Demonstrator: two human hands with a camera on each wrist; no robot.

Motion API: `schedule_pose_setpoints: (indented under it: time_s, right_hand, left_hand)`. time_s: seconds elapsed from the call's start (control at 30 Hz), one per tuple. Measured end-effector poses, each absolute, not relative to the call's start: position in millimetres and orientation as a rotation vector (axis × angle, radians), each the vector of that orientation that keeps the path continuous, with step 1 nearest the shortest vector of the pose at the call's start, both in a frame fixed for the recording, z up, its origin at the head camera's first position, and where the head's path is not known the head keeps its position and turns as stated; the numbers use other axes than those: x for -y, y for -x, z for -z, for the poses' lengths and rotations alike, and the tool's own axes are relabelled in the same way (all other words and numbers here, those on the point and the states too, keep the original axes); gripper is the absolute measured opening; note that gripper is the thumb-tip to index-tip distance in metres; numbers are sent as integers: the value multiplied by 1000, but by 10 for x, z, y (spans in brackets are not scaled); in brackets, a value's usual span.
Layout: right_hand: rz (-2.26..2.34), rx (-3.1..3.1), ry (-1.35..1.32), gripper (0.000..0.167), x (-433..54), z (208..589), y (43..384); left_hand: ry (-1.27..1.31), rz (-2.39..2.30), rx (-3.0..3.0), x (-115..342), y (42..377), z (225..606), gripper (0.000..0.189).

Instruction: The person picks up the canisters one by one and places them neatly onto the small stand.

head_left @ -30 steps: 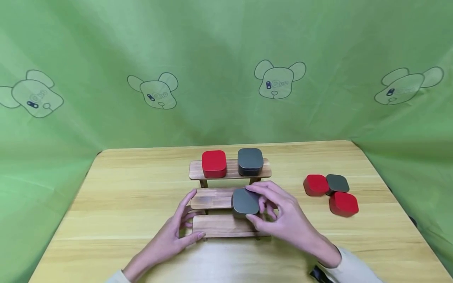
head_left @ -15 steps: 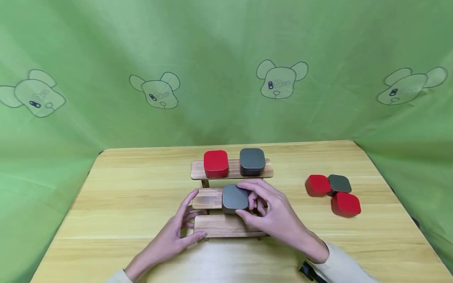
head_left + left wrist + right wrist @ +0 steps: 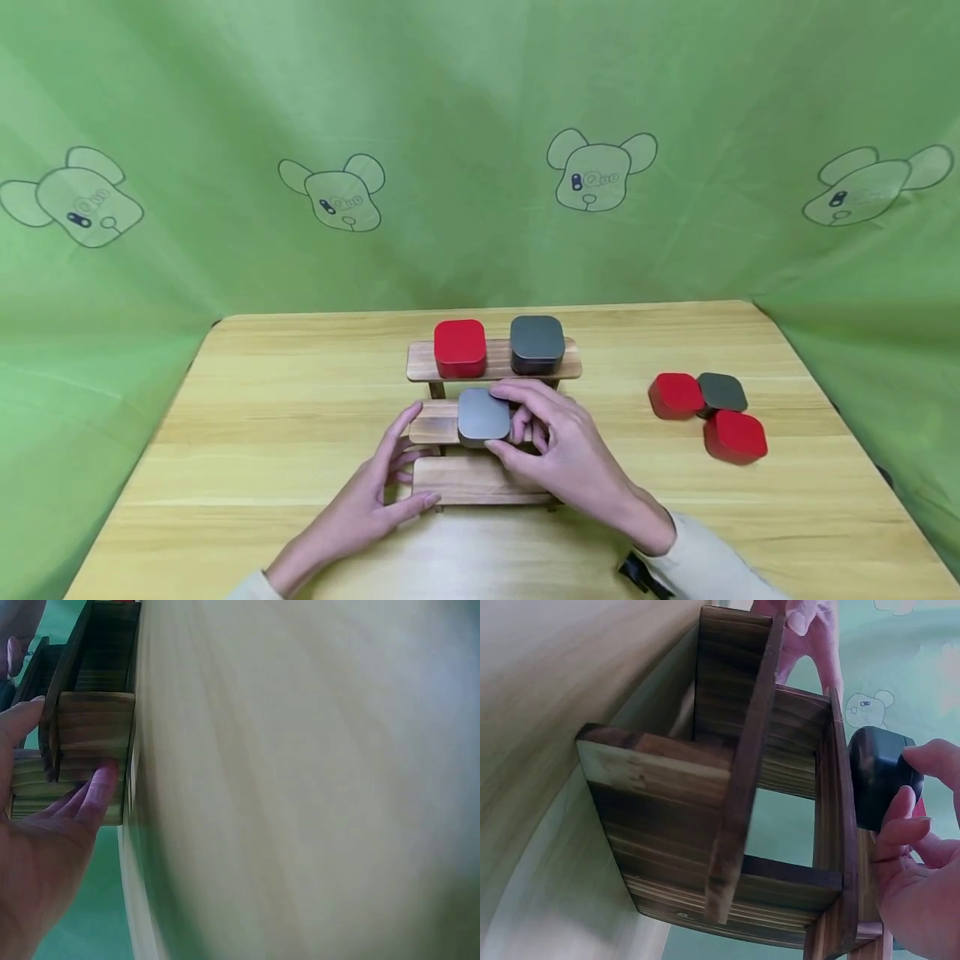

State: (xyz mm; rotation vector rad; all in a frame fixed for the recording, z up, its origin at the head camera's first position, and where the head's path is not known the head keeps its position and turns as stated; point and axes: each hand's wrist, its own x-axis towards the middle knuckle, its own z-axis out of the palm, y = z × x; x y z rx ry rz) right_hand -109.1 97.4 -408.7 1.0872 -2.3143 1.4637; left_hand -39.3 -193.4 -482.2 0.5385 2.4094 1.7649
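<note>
A three-step wooden display stand (image 3: 476, 483) stands mid-table in the head view. My left hand (image 3: 367, 500) holds its left end; in the left wrist view the thumb lies at a step's edge and the fingers (image 3: 101, 787) touch the side panel. With thumb and index finger my right hand (image 3: 566, 442) pinches a dark grey rounded-square box (image 3: 483, 414) at its right side, over the middle step. The right wrist view shows that box (image 3: 877, 776) right at the step's surface. On the top step sit a red box (image 3: 460, 348) and another grey box (image 3: 537, 343).
To the right on the wooden table (image 3: 285, 400) lie two red boxes (image 3: 676, 395) (image 3: 736, 437) and a grey box (image 3: 722, 393), grouped close together. A green curtain (image 3: 465, 258) with bear-head drawings hangs behind the table and along both sides.
My right hand has moved the grey box leftward along the middle step, from its right half to near its centre. The left hand has stayed at the stand's left end.
</note>
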Motion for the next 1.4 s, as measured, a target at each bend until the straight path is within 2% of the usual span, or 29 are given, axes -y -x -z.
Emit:
schedule_pose_setpoints:
  time_s: [0.5, 1.2, 1.4]
  right_hand:
    - [-1423, 2289, -1108, 56, -858, 4159, 1112]
    - [-1415, 2357, -984, 64, -895, 4173, 1061]
    - [-1422, 2357, -964, 59, -916, 4138, 1031]
  left_hand:
    - [-523, -1778, -2377, 1924, 416, 4838, 112]
    - [-547, -1789, -2363, 1895, 411, 4858, 113]
    - [-517, -1774, -2389, 1918, 408, 4836, 113]
